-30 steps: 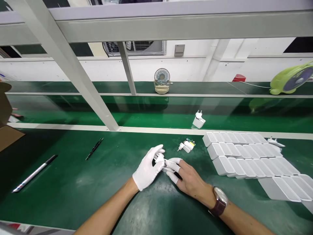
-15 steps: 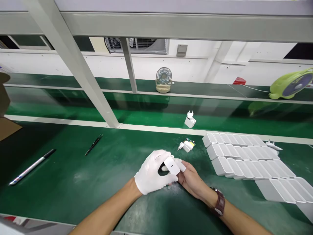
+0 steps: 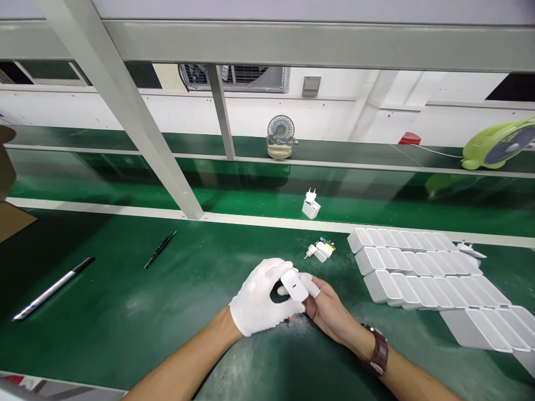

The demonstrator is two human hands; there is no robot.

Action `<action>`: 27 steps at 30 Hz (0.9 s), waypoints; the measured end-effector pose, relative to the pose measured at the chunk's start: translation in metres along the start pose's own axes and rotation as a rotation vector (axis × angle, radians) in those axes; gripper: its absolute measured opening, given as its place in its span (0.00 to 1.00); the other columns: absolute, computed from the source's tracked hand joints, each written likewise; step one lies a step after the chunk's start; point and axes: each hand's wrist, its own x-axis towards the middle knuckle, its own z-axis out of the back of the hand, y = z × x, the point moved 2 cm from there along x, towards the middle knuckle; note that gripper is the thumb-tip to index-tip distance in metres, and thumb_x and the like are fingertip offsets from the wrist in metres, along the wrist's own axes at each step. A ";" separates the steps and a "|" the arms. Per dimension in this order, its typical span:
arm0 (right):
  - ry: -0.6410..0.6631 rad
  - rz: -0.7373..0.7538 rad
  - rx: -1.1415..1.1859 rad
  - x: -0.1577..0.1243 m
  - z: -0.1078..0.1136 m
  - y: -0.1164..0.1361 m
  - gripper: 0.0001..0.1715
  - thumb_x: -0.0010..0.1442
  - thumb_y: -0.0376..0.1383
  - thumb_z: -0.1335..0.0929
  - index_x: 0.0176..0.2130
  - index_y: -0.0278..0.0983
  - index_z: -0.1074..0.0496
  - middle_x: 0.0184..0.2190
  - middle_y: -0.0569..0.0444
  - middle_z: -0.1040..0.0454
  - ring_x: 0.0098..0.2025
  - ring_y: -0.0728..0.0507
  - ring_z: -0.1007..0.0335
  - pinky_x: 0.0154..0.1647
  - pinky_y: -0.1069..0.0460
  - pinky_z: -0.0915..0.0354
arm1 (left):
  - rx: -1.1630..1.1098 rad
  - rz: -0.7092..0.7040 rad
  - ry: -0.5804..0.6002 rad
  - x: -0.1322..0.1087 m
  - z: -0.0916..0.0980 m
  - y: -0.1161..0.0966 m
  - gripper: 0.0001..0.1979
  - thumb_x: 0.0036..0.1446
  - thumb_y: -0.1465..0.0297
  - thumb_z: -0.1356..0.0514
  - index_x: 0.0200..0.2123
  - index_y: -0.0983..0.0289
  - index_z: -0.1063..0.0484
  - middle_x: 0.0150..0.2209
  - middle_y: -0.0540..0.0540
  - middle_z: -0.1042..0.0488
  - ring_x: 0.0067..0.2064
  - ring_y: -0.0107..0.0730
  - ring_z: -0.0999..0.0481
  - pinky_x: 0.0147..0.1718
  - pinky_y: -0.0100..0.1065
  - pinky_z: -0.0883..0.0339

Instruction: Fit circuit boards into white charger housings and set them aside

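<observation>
From where I sit, the gloved left hand [image 3: 261, 301] has its thumb and fingers curled around a white charger housing [image 3: 295, 285], pinching it with a gap left behind at the palm; the slotted end face points toward me. The right hand [image 3: 324, 303], fingertips in white finger cots [image 3: 310, 284], meets the housing's other side, though I cannot tell whether it grips or merely steadies, since those fingers are partly hidden. The housing is off the green workbench [image 3: 125, 317], so I judge this unit mid-handling; its far end is hidden from me, so I cannot say whether it is complete. Just beyond the hands lies a plug assembly with circuit board [image 3: 321, 249], out of any shell, which I read as not yet put together. Past the white rail, a plug charger [image 3: 311, 208] sits with its pronged top tilted over the body, apparently unseated. To the right, rows of white shells [image 3: 409, 270] wait, seemingly most of what is left, with a loose plug piece [image 3: 470, 249] behind them.
</observation>
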 end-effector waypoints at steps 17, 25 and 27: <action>-0.214 0.602 -1.043 -0.005 0.020 0.008 0.21 0.62 0.37 0.30 0.55 0.42 0.32 0.38 0.55 0.27 0.41 0.45 0.28 0.49 0.47 0.30 | -0.105 0.505 0.193 0.008 -0.001 0.025 0.14 0.48 0.66 0.28 0.39 0.60 0.23 0.43 0.54 0.24 0.45 0.39 0.23 0.46 0.40 0.28; -0.199 0.772 -1.140 -0.013 0.009 0.015 0.21 0.66 0.33 0.35 0.58 0.41 0.35 0.57 0.46 0.31 0.60 0.41 0.34 0.62 0.42 0.34 | -0.175 0.711 0.192 0.020 0.010 0.035 0.17 0.53 0.58 0.32 0.43 0.62 0.22 0.42 0.54 0.19 0.44 0.41 0.21 0.44 0.38 0.27; -0.162 0.816 -1.187 -0.017 0.004 0.016 0.21 0.67 0.31 0.36 0.59 0.41 0.35 0.58 0.46 0.32 0.61 0.41 0.35 0.63 0.42 0.34 | -0.079 0.742 0.069 0.035 0.022 0.053 0.19 0.53 0.57 0.33 0.45 0.62 0.22 0.45 0.55 0.19 0.48 0.44 0.21 0.49 0.40 0.28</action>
